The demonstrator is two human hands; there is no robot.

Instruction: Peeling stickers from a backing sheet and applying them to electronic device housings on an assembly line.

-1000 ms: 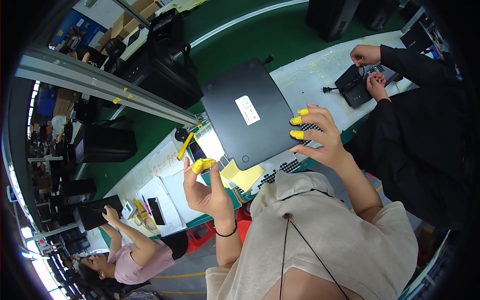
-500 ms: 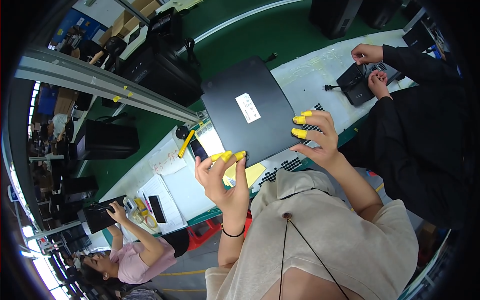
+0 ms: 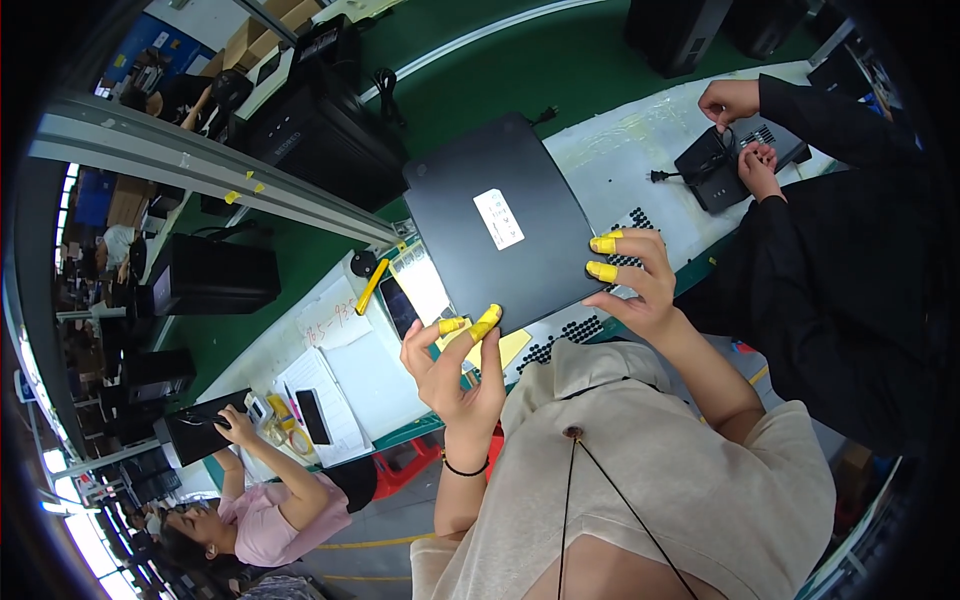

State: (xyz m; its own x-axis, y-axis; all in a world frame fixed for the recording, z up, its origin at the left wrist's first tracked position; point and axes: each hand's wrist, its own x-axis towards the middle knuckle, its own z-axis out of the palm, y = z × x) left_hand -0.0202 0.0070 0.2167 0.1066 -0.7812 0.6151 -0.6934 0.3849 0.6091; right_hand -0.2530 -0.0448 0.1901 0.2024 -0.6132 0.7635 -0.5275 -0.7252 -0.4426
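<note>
The black box (image 3: 450,250) fills the centre of the frame, a white label (image 3: 499,219) on its upward face; its inside is hidden. At its bottom corner, the left hand (image 3: 455,380) pinches the edge between thumb and forefinger. The right hand (image 3: 645,293) is spread at its lower right edge, fingertips touching; whether it grips, I cannot tell. Upper left, cardboard boxes (image 3: 245,45) show no readable contents. Upper right, a cord (image 3: 705,160) lies on a co-worker's smaller box (image 3: 722,194).

Head cam, L of pair, fisheye, facing down onto bench (image 3: 375,388), fairly nr, far L hard to tell
</note>
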